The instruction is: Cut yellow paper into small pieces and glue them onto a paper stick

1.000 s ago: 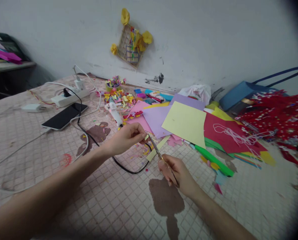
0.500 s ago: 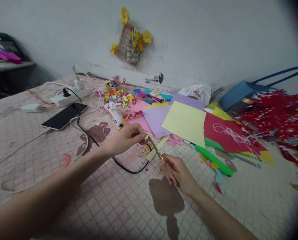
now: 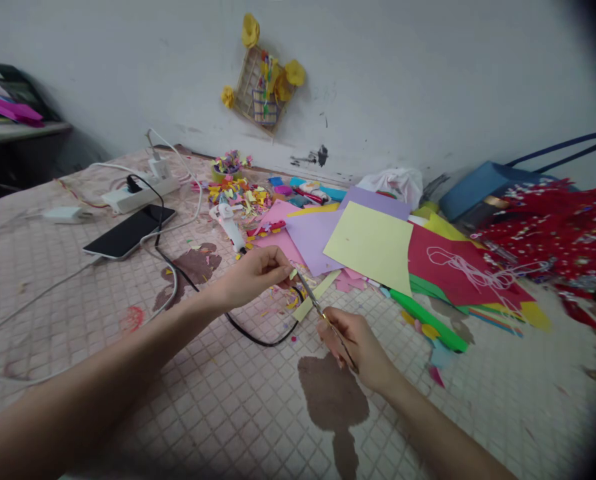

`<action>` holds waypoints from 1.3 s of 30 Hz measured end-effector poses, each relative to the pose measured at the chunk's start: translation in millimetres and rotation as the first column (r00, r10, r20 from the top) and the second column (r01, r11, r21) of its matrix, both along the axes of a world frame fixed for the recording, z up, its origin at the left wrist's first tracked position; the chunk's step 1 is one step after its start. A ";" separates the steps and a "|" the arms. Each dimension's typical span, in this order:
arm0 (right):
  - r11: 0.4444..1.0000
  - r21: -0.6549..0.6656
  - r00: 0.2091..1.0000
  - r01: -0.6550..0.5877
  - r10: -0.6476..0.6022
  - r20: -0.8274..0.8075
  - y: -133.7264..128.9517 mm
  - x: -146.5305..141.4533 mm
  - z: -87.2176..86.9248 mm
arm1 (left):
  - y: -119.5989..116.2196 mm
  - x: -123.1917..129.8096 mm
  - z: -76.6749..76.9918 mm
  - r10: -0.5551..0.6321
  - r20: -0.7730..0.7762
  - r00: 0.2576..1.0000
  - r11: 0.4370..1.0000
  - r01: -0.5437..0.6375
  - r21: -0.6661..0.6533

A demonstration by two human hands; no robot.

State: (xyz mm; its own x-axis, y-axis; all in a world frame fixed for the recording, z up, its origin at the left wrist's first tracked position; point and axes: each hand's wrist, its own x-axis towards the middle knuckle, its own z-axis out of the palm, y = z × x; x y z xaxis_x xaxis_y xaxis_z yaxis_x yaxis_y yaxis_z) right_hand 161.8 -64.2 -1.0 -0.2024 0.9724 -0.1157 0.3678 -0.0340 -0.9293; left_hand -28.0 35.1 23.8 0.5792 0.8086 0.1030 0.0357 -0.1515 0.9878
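Observation:
My left hand (image 3: 259, 275) pinches a small pale yellow-green paper piece (image 3: 293, 274) between thumb and fingers. In my right hand (image 3: 353, 343) is a pair of metal scissors (image 3: 312, 297), its fingers wrapped round the handles. The blades point up and left, their tips beside the small piece; whether they touch it is too small to tell. Below and behind the scissors lies a pale yellow paper strip (image 3: 307, 309) on the tablecloth. A larger light yellow sheet (image 3: 371, 243) rests on purple sheets (image 3: 313, 237) beyond my hands.
A white glue gun (image 3: 231, 225) lies behind my left hand, its black cable (image 3: 251, 340) looping under my wrist. Left are a phone (image 3: 128, 233) and power strip (image 3: 141, 192). Paper scraps (image 3: 241, 193), red paper (image 3: 445, 267), a green strip (image 3: 428, 321) and red tinsel (image 3: 558, 230) lie beyond.

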 end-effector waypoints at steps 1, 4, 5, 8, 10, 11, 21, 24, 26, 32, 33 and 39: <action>1.000 0.003 1.000 0.001 -0.001 -0.001 0.1 0.0 -0.3 | -0.1 0.0 0.2 0.000 0.007 1.000 1.000 0.000 -0.018; 1.000 0.006 1.000 0.011 -0.011 -0.002 1.2 -0.5 -0.7 | 0.1 -0.2 -0.4 -0.010 0.048 0.999 0.995 0.014 -0.100; 1.000 0.006 1.000 0.016 -0.016 0.001 1.7 -0.7 -0.4 | 0.4 -0.3 -1.0 -0.015 0.061 0.998 0.992 0.022 -0.124; 1.000 0.016 1.000 0.025 -0.025 0.007 2.3 -1.7 1.3 | 1.2 -0.5 -2.9 -0.041 0.073 0.996 0.985 0.053 -0.165; 1.000 0.019 1.000 0.025 -0.025 0.005 2.0 -2.3 2.2 | 1.2 -0.3 -3.3 -0.057 0.067 0.996 0.982 0.068 -0.176; 1.000 0.016 1.000 0.022 -0.022 0.001 1.7 -2.5 2.4 | 1.1 -0.1 -3.2 -0.061 0.063 0.996 0.981 0.071 -0.180; 0.996 -0.086 0.995 0.016 -0.024 -0.097 0.0 -2.3 0.7 | 1.6 -1.3 -4.1 -0.071 0.110 0.991 0.972 0.094 -0.217; 0.997 -0.082 0.995 0.012 -0.019 -0.093 0.9 -2.1 0.2 | 2.4 -1.3 -5.8 -0.074 0.122 0.990 0.968 0.101 -0.230; 0.997 -0.075 0.995 0.008 -0.015 -0.098 1.8 -1.8 -1.0 | 2.5 -1.2 -6.5 -0.075 0.118 0.990 0.968 0.101 -0.230; 0.999 -0.043 0.997 0.019 -0.022 -0.072 2.0 -0.2 -5.6 | 2.3 -1.4 -7.3 -0.087 0.104 0.991 0.970 0.108 -0.219; 0.999 -0.043 0.997 0.019 -0.022 -0.068 1.8 0.1 -6.3 | 2.2 -1.4 -7.3 -0.087 0.105 0.991 0.969 0.108 -0.220; 0.999 -0.044 0.998 0.016 -0.019 -0.061 1.7 0.8 -7.4 | 1.5 -1.1 -5.8 -0.082 0.092 0.992 0.968 0.101 -0.229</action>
State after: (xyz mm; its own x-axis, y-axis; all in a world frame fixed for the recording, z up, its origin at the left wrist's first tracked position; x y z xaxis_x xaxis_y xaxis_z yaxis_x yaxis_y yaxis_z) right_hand 162.5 -62.5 -8.4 -0.1931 0.9703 -0.1458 0.3087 -0.0810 -0.9477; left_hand -29.2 36.6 17.9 0.6496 0.7596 -0.0321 -0.0489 0.0839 0.9953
